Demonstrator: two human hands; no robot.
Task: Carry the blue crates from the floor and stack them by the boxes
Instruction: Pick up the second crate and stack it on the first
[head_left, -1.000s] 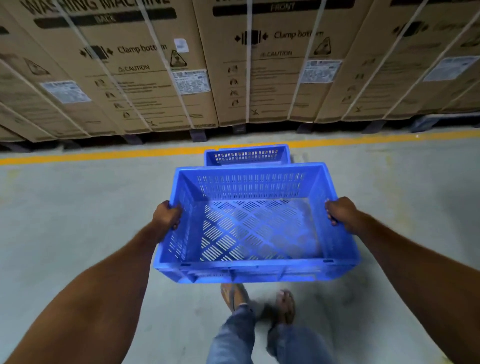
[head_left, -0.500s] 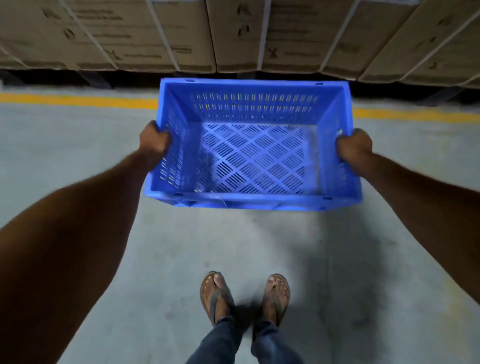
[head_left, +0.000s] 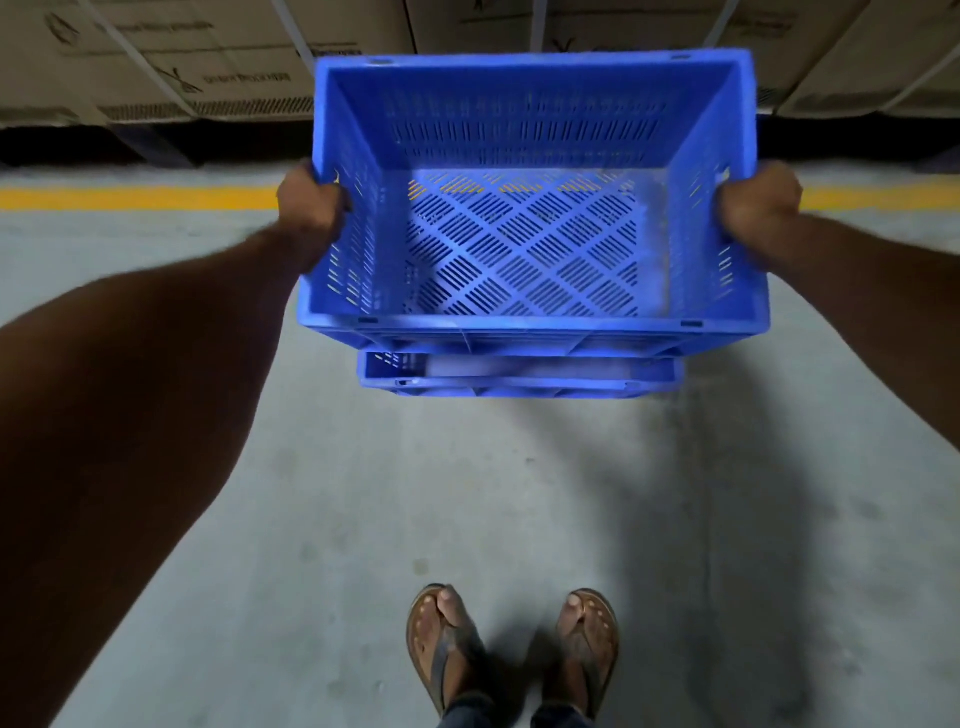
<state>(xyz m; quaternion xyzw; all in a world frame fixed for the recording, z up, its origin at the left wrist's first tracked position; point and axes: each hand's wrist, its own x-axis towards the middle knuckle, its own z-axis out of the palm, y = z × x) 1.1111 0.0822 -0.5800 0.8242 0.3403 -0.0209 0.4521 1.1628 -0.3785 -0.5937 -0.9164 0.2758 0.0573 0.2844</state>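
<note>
fingers of left hand and right hand clamped on side rims of perforated blue plastic crate | held above second blue crate on floor, near cardboard boxes | step: stacking | next: align rims, lower squarely

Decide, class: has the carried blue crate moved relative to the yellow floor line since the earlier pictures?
Yes. The carried crate has gone forward, now overlapping the yellow line, above the floor crate.
</note>
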